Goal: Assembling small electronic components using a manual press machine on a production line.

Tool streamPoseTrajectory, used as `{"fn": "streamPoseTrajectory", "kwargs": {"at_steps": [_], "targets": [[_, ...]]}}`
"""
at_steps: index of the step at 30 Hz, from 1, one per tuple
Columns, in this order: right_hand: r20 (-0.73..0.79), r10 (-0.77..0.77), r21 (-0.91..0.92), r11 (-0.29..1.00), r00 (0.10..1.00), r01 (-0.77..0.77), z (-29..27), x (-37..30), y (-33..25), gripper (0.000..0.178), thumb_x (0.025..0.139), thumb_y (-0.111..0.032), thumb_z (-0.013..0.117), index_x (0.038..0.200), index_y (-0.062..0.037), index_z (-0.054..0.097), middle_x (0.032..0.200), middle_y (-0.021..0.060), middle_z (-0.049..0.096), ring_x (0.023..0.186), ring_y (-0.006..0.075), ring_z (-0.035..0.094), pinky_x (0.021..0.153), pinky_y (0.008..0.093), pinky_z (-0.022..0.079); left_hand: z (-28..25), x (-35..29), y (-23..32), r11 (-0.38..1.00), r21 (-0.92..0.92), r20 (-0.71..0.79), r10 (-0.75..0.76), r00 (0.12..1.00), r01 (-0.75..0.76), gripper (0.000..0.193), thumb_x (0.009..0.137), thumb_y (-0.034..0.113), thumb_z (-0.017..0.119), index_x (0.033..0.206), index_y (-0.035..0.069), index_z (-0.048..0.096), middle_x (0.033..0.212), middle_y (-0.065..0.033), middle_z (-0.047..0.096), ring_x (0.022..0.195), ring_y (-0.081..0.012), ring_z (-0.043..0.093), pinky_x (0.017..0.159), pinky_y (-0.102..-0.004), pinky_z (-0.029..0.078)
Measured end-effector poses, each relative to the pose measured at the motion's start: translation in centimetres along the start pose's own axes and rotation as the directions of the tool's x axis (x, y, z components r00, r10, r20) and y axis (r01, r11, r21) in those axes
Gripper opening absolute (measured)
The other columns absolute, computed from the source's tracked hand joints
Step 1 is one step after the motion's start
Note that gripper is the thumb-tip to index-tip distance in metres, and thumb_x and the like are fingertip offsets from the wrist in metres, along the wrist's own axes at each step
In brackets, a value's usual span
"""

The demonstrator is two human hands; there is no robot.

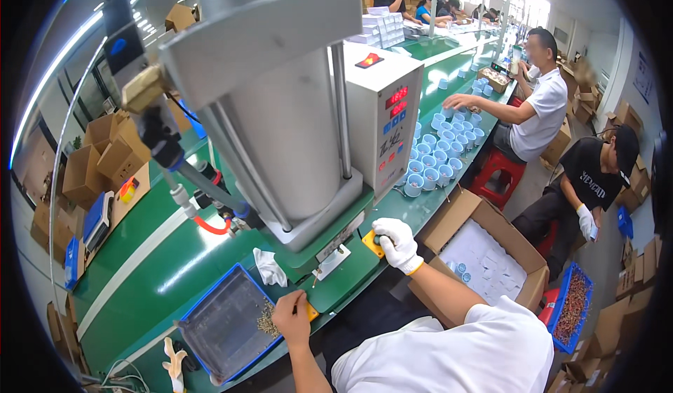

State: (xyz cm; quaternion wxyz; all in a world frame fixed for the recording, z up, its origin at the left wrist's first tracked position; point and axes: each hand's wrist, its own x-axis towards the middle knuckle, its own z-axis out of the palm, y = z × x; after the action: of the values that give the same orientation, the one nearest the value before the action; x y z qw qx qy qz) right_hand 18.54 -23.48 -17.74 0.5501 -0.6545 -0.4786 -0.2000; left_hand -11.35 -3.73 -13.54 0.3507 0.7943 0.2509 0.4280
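Lower centre: metal plate (331,261) slanting toward upper right — lying between left hand (291,317) and right hand (397,245) | fingers resting curled at yellow boxes (371,246) | can't tell grip

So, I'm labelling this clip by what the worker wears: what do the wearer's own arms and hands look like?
The right hand wears a white fabric glove with a yellow-edged cuff; the left hand is ungloved. Both forearms are uncovered, and the right upper arm has a white short sleeve.
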Motion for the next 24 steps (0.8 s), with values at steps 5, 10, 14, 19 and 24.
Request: {"fn": "streamPoseTrajectory", "kwargs": {"at_steps": [5,10,14,19,24], "targets": [[0.011,-0.011,-0.019,1.0,1.0,0.011,0.6,0.5,-0.5,0.026,0.09,-0.008,0.068,0.115,-0.0039,0.076,0.12,0.0186,0.079,0.114,0.0419,0.074,0.104,0.0504,0.058,-1.0,-0.8,-0.9,0.98,-0.052,0.006,-0.191,0.982,0.191,0.012,0.084,-0.003,0.088,0.089,0.0,0.078,0.086,-0.0115,0.077,0.075,-0.0185,0.072,0.071,-0.0321,0.057],[-0.032,-0.002,0.043,0.999,1.0,0.003,-0.2,0.8,0.8,0.024,0.092,-0.004,0.066,0.114,-0.0031,0.076,0.121,0.0192,0.079,0.116,0.0404,0.074,0.105,0.049,0.058,0.0,4.7,4.4,0.993,-0.114,0.075,-0.028,0.997,0.036,0.013,0.081,-0.001,0.09,0.09,-0.001,0.08,0.085,-0.01,0.075,0.077,-0.0225,0.073,0.075,-0.0341,0.057],[-0.029,0.072,0.116,0.991,0.997,-0.068,0.7,-0.4,1.4,0.026,0.093,-0.002,0.067,0.117,-0.0018,0.076,0.123,0.0191,0.079,0.117,0.039,0.074,0.106,0.0471,0.058,0.9,9.8,7.4,0.986,0.0,0.264,-0.162,0.951,0.168,0.026,0.085,0.012,0.093,0.107,0.003,0.083,0.089,-0.0083,0.075,0.072,-0.0177,0.064,0.067,-0.0336,0.05],[-0.012,0.045,0.117,0.992,0.999,-0.044,0.6,-0.5,0.8,0.025,0.094,-0.002,0.067,0.117,-0.0015,0.077,0.124,0.0189,0.079,0.118,0.0378,0.074,0.106,0.0458,0.058,3.5,14.1,7.6,0.997,0.066,0.427,-0.065,0.902,0.041,0.04,0.088,0.018,0.092,0.121,0.0,0.079,0.111,-0.0146,0.083,0.098,-0.0251,0.078,0.089,-0.0385,0.061],[-0.013,0.059,0.142,0.988,0.998,-0.056,0.3,-0.4,1.3,0.025,0.095,-0.002,0.067,0.118,-0.0016,0.077,0.124,0.0183,0.079,0.119,0.0376,0.074,0.106,0.0462,0.057,4.8,14.8,6.8,0.99,0.114,0.456,-0.128,0.881,0.084,0.022,0.086,0.02,0.094,0.098,0.005,0.083,0.097,-0.0037,0.08,0.088,-0.0176,0.071,0.08,-0.0363,0.058]]}}
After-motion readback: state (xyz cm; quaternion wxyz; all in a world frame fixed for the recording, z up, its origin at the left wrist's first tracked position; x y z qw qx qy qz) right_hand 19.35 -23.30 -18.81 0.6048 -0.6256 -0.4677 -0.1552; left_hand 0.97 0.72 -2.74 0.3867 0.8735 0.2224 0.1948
